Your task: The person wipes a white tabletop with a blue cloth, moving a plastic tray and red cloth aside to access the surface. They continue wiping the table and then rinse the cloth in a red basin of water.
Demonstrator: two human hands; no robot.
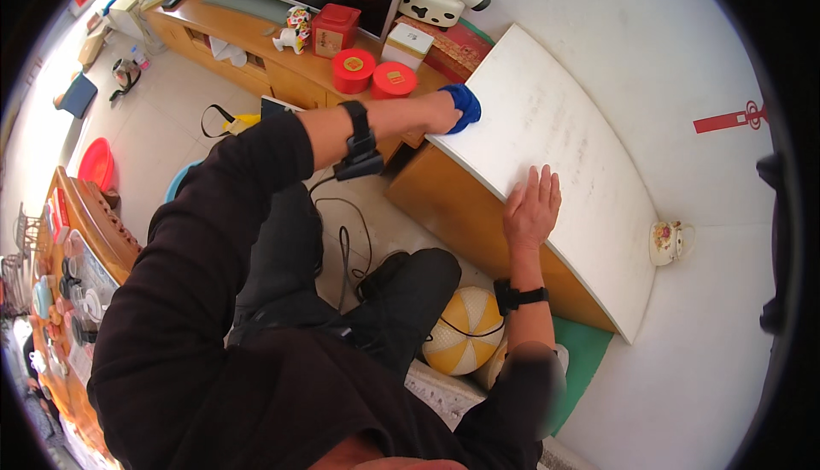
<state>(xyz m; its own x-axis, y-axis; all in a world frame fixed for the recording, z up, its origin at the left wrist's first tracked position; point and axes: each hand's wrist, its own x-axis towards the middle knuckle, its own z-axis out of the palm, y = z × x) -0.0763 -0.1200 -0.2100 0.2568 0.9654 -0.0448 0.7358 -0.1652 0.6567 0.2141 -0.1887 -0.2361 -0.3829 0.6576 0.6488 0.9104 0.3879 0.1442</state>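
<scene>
My left hand [443, 111] grips a bunched blue cloth [466, 109] and presses it on the near-left edge of a white board top [551, 130]. The board covers a wooden cabinet [448, 194] and bears grey smudges across its middle. My right hand [532, 206] lies flat near the board's front edge, fingers stretched out and holding nothing. Both wrists wear black straps, and a black device [360, 164] hangs at the left one.
Red round tins [353, 70], a red canister [335, 29] and a cow figurine [442, 1] stand on the TV cabinet beyond. A floral teapot [666, 243] sits by the wall. Below are a yellow-white ball [466, 332] and a black cable [344, 246] on the floor.
</scene>
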